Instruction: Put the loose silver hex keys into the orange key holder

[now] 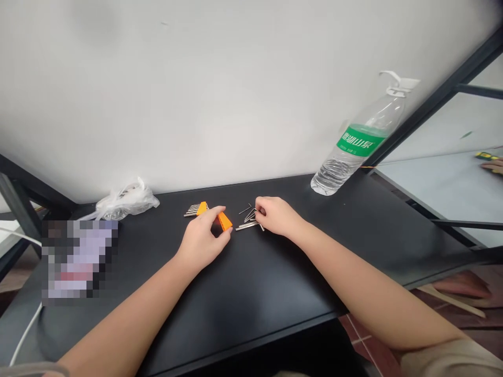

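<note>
My left hand (202,238) is closed around an orange hex key holder (225,222), its thumb and index finger at the holder's ends. Just beyond those fingers, another orange holder part (201,208) shows with several hex keys (192,210) lined up in it; my hand hides whether the two orange parts are joined. To the right, my right hand (277,215) pinches at a small pile of loose metal hex keys (247,225), its fingertips closed on one of them. A small L-shaped key (245,209) lies apart behind the pile.
A tilted-looking large water bottle (334,167) stands at the back right of the black table (251,283). At left are a crumpled clear plastic bag (128,201), a pixelated object (78,262) and a white cable (27,332). Another person's hand (493,166) shows at far right.
</note>
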A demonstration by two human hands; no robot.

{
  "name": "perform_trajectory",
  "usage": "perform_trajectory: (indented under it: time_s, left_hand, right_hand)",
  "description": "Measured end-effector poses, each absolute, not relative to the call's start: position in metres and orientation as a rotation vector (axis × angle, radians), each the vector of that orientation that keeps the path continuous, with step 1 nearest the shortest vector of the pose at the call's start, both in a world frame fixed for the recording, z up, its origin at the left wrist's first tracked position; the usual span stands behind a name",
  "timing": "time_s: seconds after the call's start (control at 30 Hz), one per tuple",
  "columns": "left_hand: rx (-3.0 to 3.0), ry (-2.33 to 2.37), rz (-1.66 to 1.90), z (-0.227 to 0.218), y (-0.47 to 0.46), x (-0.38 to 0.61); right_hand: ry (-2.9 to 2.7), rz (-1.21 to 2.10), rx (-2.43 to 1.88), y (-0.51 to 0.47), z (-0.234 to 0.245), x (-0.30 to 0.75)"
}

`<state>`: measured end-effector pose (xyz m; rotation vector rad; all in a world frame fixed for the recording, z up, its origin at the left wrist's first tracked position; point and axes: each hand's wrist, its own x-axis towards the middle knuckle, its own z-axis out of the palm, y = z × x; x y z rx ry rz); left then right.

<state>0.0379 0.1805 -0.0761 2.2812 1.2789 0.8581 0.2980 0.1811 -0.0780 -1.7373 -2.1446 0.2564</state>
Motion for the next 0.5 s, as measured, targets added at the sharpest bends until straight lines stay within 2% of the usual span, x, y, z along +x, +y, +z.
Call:
perform_trajectory:
  time_s: [0.5]
  left_hand:
    - [2.299,1.293,0.809,-0.080,0.183,0.035]
  right_hand:
    - [-2.401,0.493,-1.737,0.176,-0.062,0.332]
